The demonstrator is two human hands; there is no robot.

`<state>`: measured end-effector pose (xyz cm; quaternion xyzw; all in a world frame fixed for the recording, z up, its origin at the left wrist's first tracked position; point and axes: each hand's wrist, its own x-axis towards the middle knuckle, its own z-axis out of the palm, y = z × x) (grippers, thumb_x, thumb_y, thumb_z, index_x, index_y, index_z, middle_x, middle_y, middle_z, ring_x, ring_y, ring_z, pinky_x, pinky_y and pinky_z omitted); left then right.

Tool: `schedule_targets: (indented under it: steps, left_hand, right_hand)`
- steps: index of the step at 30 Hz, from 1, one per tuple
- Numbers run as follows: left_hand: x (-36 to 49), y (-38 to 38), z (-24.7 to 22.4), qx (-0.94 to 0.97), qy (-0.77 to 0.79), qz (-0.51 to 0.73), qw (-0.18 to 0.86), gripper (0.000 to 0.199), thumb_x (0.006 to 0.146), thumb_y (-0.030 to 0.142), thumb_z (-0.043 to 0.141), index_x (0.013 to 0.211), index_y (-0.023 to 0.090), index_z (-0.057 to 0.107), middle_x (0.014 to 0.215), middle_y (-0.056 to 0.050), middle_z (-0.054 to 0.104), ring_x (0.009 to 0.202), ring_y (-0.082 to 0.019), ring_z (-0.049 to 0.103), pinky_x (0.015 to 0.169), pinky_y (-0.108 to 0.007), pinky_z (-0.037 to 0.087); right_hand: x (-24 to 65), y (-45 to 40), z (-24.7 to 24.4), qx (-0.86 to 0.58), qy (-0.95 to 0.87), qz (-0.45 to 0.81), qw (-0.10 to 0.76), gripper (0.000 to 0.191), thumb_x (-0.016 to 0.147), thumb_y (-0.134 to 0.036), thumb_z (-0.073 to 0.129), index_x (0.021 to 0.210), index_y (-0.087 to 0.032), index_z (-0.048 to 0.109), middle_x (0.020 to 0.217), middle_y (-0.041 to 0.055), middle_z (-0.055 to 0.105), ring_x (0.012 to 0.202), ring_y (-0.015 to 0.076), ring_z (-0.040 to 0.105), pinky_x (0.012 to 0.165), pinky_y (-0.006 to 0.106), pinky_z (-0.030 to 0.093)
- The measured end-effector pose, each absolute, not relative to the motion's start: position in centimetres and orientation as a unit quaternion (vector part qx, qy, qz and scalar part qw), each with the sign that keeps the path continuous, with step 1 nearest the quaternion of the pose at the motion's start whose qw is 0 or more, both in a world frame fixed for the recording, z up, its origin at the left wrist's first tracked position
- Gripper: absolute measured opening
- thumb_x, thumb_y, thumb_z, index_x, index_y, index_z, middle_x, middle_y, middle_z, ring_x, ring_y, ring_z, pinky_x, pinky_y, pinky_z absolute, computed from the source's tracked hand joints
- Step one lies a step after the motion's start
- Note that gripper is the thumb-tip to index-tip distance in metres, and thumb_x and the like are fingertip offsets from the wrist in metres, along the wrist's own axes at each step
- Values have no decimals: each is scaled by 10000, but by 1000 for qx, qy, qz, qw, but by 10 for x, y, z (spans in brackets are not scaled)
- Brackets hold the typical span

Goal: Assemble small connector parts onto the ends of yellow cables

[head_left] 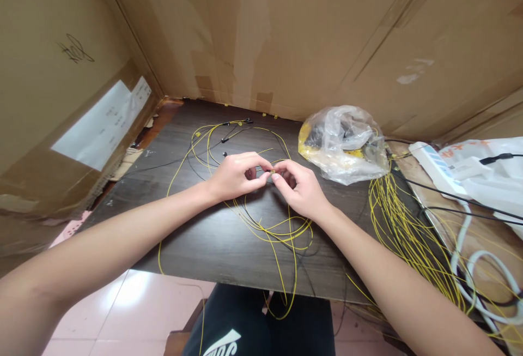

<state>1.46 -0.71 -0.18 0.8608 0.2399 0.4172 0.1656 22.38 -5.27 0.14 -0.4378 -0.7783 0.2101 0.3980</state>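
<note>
Over the middle of the dark wooden tabletop (335,247), my hands meet at the fingertips. My left hand (235,177) pinches a thin cable (262,170) between thumb and forefinger. A small yellow piece (273,171), like a tag, is gripped in the fingertips of my right hand (301,187); its exact kind is too small to make out. Loose loops of yellow cable (281,233) lie beneath and around both hands, some hanging over the front edge. Thin black leads with small black ends (224,140) rest just beyond my left hand.
A clear plastic bag (345,146) with yellow and dark contents sits at the back right. A thick bundle of yellow cables (402,230) spills along the right edge, beside a white power strip (437,168) and white cord. Cardboard walls (253,34) enclose the back and left.
</note>
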Motion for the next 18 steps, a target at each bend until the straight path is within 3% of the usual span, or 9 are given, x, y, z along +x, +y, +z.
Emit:
schedule_targets:
  steps: [18]
  left_hand:
    - [15,-8,-2,866,228,420,149,110,937,194,674,1012,152,741,846,-23,743,597,-84,610,616,-206,511]
  right_hand:
    - [225,-51,-1,-410,-811,170,381,181,1046,-278,469,1004,-202,629,933,62,717,822,190,654,758,318,489]
